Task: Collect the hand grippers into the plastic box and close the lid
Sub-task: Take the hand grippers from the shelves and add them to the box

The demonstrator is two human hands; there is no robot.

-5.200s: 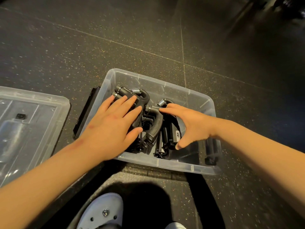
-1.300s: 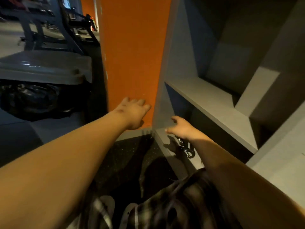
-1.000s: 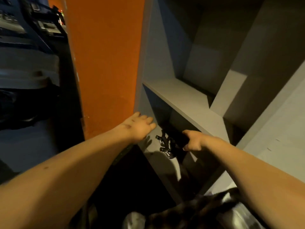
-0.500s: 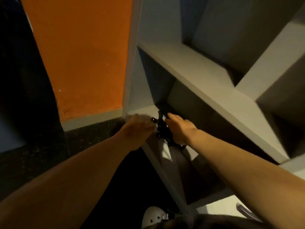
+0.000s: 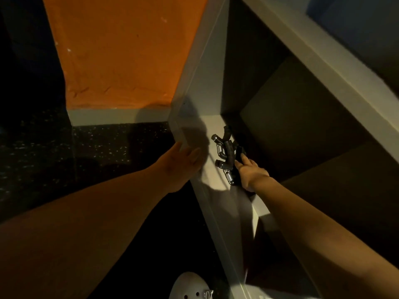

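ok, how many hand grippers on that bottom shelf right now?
2 visible. The farther gripper lies on the bottom shelf board; the nearer gripper lies against it, touched by the right hand. More could be hidden under that hand.
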